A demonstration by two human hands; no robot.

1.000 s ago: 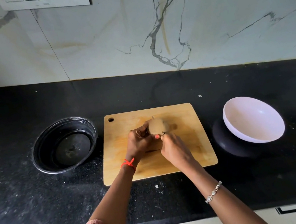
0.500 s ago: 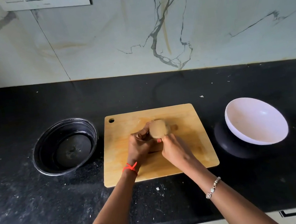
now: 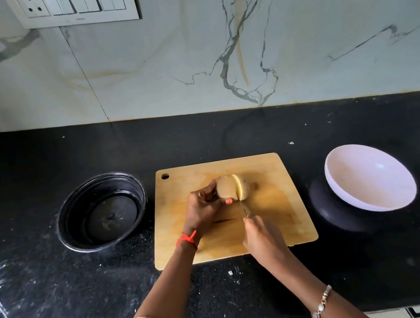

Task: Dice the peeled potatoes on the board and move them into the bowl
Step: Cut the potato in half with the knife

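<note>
Wall: pale marble-look slabs w/ grey and tan veins, fills the top half; vertical seam left of centre.
Counter: black speckled stone, white smears at the left edge, small pale crumbs scattered about.
Board: light wood, hanging hole in the far-left corner, lies flat mid-counter.
White bowl: right of the board, apart from it, tilted on a dark round base.
Black bowl: left of the board, just beside it, upright.
Switch panel: white, on the wall top left.
L hand: fingers curled round the potato, red thread at the wrist.
R hand: fingers closed on the knife handle; handle hidden.
Potato: on the board's far half, split, pale yellow cut face showing.
Knife: thin blade in the cut.
</note>
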